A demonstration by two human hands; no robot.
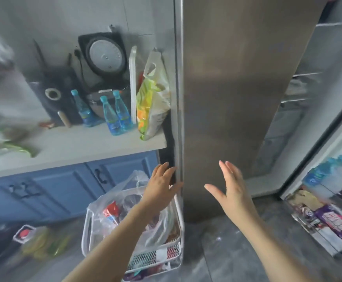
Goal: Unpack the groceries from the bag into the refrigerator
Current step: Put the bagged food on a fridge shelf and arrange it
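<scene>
On the floor beside the refrigerator [227,98], a clear plastic bag [125,202] of groceries sits in a white wire basket [88,231], its mouth open upward and its long axis roughly upright, with red-and-white packets visible inside. The basket stands between the blue cabinet fronts [64,186] and the refrigerator's steel side panel, touching or just beside that panel.

The left hand [162,190] hangs above the bag, palm down, empty, its fingers [162,169] loosely spread and reaching to the edge of the refrigerator's side. The right hand [233,192] is raised in front of the steel panel, also empty, fingers [231,171] extended and slightly apart, thumb out to the left. Neither hand holds anything.

The refrigerator's tall steel face runs top to bottom through the middle of the view. To its right the interior [300,88] is exposed, with shelves showing, and the open door [316,151] at far right carries blue-capped bottles [320,171] and purple packets [333,222] in its racks.

On the bench [74,147] at left stand three blue water bottles [113,115], a yellow-green bag [153,102] leaning against the refrigerator side, a white cutting board [133,84], a rice cooker [102,58] with its lid up, and a dark appliance [54,94]. A jug of yellow oil [35,241] rests on the floor at lower left. Much of the left edge is blurred.
</scene>
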